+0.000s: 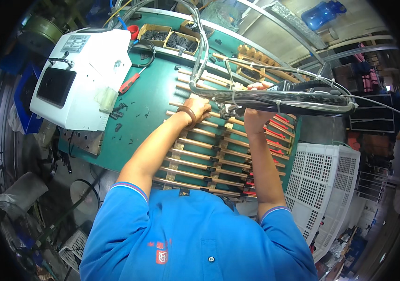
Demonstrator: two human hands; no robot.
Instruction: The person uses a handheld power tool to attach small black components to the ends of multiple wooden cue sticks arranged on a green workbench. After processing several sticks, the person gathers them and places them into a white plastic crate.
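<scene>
Copper-coloured rods (195, 155) lie side by side in a rack on a green table, with small dark clips and red pieces (275, 135) along them. My left hand (199, 108), a brown bracelet at its wrist, rests on the upper part of the rack. Its fingers are bent and closed about a rod, though their tips are partly hidden. Close beside it, my right hand (257, 121) is wrapped round a black handheld power tool (279, 87). A thick cable bundle (298, 102) hides much of that tool. The tool's metal head (227, 111) meets the rods between my hands.
A white machine (87, 79) stands on the left of the green table (139, 122). Near it lie a red screwdriver (129, 83) and loose black parts (118, 112). Boxes of black pieces (181, 43) stand at the back. White plastic crates (310, 182) stack at the right.
</scene>
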